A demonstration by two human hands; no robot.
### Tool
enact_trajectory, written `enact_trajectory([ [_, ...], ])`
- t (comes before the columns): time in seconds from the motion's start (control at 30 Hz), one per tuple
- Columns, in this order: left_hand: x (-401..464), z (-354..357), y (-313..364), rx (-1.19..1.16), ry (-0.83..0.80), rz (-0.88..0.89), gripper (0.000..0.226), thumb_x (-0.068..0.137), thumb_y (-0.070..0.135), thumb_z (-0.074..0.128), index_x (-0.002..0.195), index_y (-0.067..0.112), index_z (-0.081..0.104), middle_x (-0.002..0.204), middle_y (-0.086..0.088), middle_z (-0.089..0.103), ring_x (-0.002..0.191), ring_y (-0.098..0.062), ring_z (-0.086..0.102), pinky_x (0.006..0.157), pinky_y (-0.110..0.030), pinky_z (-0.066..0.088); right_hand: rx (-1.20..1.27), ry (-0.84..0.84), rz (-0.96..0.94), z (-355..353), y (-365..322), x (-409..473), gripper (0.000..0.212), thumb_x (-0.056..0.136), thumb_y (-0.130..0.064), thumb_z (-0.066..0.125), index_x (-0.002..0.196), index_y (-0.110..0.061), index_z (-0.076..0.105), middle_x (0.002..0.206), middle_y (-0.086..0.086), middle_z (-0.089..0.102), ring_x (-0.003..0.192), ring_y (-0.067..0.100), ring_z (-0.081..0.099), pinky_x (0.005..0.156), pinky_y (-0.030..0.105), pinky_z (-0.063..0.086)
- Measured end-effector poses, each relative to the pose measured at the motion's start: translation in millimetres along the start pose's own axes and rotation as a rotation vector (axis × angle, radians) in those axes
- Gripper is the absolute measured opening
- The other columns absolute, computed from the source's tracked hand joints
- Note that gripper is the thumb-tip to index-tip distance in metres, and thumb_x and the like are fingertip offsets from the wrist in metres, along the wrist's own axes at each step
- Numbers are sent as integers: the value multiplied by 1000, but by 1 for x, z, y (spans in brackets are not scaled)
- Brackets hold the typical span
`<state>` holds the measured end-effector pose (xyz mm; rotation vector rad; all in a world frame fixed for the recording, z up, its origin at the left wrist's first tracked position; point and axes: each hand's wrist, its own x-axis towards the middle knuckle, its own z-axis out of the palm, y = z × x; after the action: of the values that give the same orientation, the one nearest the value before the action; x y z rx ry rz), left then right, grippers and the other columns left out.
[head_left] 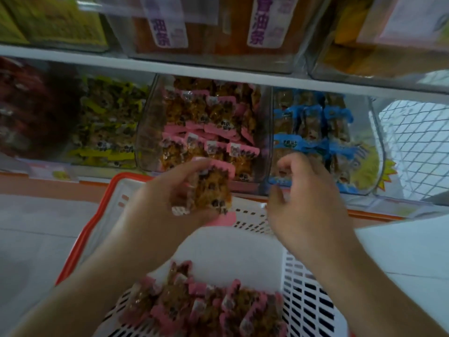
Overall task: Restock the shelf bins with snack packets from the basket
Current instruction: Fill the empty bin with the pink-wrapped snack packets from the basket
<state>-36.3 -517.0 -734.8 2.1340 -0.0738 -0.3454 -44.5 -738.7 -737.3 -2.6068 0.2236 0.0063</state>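
Pink-edged packets (211,190) in left hand (170,203) grip.

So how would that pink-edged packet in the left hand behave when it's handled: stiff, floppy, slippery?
The pink-edged packet looks small and probably light; the left hand holds a few together. Its clear glossy film could be slippery. Lumpy contents suggest it bends rather than staying flat.

left hand (170,200) gripping, right hand (303,205) curled.
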Motion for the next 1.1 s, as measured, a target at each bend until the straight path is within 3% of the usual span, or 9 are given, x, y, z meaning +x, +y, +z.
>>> enact_trajectory([
  [0.07, 32, 4, 12, 65, 77, 35, 71, 75, 34, 92, 132, 57, 57, 100, 29, 72, 92, 7, 69, 79, -18, 56, -149, -129, 49, 3, 5, -1, 57, 94, -26, 68, 145, -20, 44, 138, 2, 49, 126, 23, 46, 105, 36, 47],
  [0.23, 129, 19, 35, 223, 140, 195, 59, 81, 41, 86, 132, 43, 59, 99, 32, 55, 87, 18, 53, 74, -2, 42, -268, -299, 48, 1, -1, -5, 68, 95, -36, 62, 152, -18, 30, 149, 4, 39, 139, 28, 32, 120, 42, 36],
  [0.3, 159, 27, 38, 285, 124, 223, 62, 83, 36, 86, 137, 35, 57, 103, 25, 56, 85, 10, 54, 73, 1, 41, -294, -323, 52, 0, -2, -3, 69, 95, -38, 60, 152, -18, 29, 149, 6, 37, 140, 29, 30, 121, 43, 35],
  [0.33, 172, 31, 35, 320, 108, 234, 66, 83, 36, 85, 141, 32, 55, 110, 17, 60, 91, 4, 55, 80, -3, 44, -306, -329, 53, 0, -2, -3, 69, 95, -39, 61, 151, -17, 29, 148, 6, 37, 140, 29, 30, 121, 43, 35],
  [0.4, 192, 40, 25, 407, 70, 229, 72, 84, 40, 83, 148, 33, 50, 129, 3, 61, 117, -13, 54, 103, -30, 50, -316, -338, 60, 1, -2, -1, 70, 94, -41, 61, 151, -16, 28, 147, 8, 37, 139, 31, 30, 121, 45, 36],
  [0.47, 202, 46, 14, 571, 70, 221, 74, 88, 48, 75, 153, 40, 42, 144, -1, 52, 135, -29, 39, 114, -46, 38, -319, -346, 63, 1, -3, 0, 71, 94, -43, 60, 151, -16, 26, 148, 8, 35, 140, 31, 29, 122, 46, 34],
  [0.63, 203, 50, 1, 813, 165, 251, 70, 93, 63, 60, 155, 43, 35, 157, -3, 26, 141, -40, 23, 116, -55, 23, -322, -371, 54, 2, -3, 1, 74, 93, -46, 61, 151, -17, 26, 150, 9, 31, 144, 34, 24, 124, 48, 31],
  [0.8, 207, 51, 0, 960, 121, 261, 74, 97, 68, 44, 161, 36, 25, 161, 3, 30, 144, -42, 22, 117, -57, 18, -333, -366, 44, 4, -2, -1, 79, 93, -45, 64, 154, -16, 24, 155, 11, 30, 149, 36, 21, 125, 50, 30],
  [1.1, 174, 36, 12, 758, 109, 306, 64, 98, 57, 53, 157, 43, 32, 159, 8, 36, 146, -35, 24, 117, -55, 22, -298, -292, 34, 4, 0, -2, 59, 95, -41, 59, 145, -18, 37, 145, 7, 39, 137, 31, 31, 119, 44, 36],
])
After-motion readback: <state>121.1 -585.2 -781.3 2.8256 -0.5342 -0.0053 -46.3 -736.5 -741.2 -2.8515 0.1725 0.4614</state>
